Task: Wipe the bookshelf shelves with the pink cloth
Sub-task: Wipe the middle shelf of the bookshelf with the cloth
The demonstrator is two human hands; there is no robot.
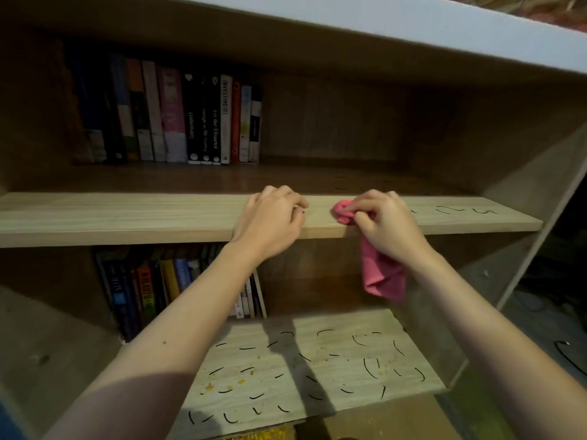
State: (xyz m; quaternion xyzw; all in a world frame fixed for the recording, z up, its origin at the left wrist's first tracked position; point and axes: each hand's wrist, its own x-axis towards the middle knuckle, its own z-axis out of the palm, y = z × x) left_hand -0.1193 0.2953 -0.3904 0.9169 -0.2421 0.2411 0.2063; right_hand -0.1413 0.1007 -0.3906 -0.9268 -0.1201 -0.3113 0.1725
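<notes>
The pink cloth (379, 271) is bunched in my right hand (389, 225), which grips it at the front edge of the middle shelf (127, 214). One end pokes out by my thumb on the shelf top and the rest hangs below the edge. My left hand (270, 223) rests on the same shelf just to the left, fingers curled over the board, holding nothing. Black pen marks (467, 211) show on the shelf to the right of the cloth. The lower shelf (305, 366) carries several black marks and yellowish crumbs.
A row of upright books (178, 119) fills the back left of the middle shelf. More books (158, 287) stand at the left of the lower shelf. The bookcase's side panel (527, 192) slants down on the right, and the top board (381, 23) overhangs.
</notes>
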